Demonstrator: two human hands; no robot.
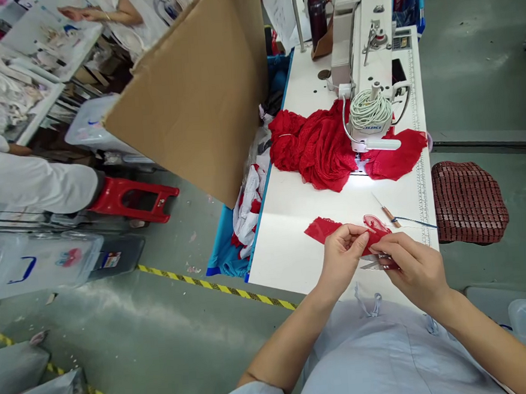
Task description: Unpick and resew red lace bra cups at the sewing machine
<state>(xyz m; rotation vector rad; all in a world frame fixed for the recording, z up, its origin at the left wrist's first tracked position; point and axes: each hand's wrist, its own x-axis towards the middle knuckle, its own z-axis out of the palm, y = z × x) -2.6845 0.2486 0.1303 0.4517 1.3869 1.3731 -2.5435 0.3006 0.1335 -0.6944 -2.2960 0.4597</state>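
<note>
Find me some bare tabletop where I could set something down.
The widest free patch of the white tabletop lies between the crumpled red fabric pile and your left hand, reaching the left edge. It's crowded under the white sewing machine and around your right hand, near the wooden-handled pointed tool.

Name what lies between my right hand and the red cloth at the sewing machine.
The head view shows a pointed tool and a blue cord between your right hand and the red cloth.
</note>
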